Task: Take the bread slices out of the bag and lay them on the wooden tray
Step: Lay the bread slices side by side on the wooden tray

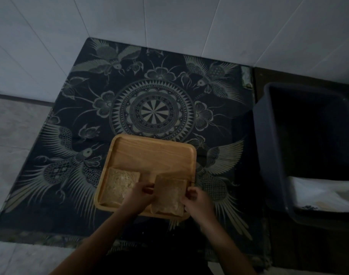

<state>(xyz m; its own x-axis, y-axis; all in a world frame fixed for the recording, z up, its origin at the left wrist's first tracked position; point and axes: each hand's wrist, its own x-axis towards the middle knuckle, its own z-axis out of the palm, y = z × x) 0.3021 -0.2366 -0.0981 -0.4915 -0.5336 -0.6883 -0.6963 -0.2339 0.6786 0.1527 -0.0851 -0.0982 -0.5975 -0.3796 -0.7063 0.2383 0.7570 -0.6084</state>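
A square wooden tray (149, 153) sits on a dark patterned cloth. One bread slice (118, 185) lies flat in the tray's near left corner. A second bread slice (168, 193) is at the near right, slightly tilted. My left hand (138, 197) pinches its left edge and my right hand (197, 199) grips its right edge. A white plastic bag (320, 193) lies inside the dark bin at the right.
The dark patterned cloth (149, 96) covers a low table against white tiled walls. A dark grey plastic bin (268, 135) stands right of the table. The far half of the tray holds nothing.
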